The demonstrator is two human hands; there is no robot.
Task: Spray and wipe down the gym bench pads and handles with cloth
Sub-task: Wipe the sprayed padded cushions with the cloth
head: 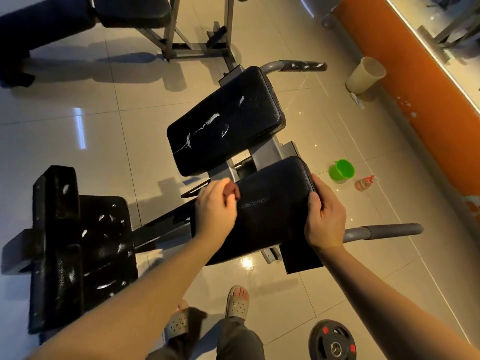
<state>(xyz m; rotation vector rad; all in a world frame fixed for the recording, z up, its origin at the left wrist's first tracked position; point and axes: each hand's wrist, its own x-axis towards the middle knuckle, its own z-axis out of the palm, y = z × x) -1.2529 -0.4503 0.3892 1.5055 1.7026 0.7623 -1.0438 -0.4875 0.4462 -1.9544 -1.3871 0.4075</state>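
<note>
bracing the near black vinyl bench pad [270,203] by its edge, the right hand [326,216] steadies it; left hand's [215,211] grip, closed on a small dark reddish cloth [232,190], wipes the opposite edge.

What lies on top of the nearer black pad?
Both hands: the left hand presses a dark reddish cloth onto the nearer pad, the right hand grips its edge. The pad surface under them is hidden.

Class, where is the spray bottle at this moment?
In the head view, the spray bottle lies on the tiled floor to the right, beside the green bucket.
</note>
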